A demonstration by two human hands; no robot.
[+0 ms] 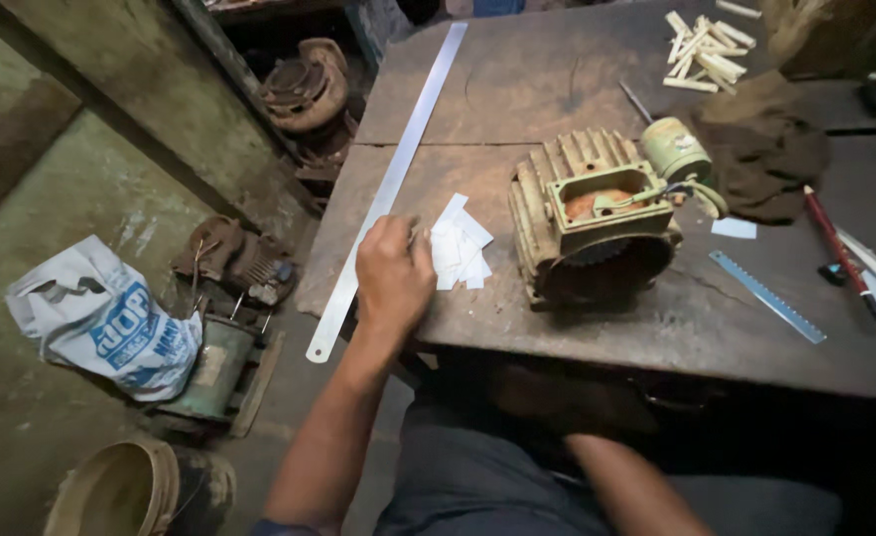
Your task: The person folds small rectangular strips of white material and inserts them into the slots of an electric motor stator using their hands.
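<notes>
White paper slips under the left hand — fingers curled, pinching them — beside the long steel ruler.

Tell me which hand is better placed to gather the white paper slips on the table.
Left, most likely. The left hand already rests on the table touching the white paper slips. The right hand is out of view; only its forearm shows, low below the table edge.

Dim workshop light, soft shadows; glare on steel ruler; wide-angle bending at edges; corners dark.
</notes>
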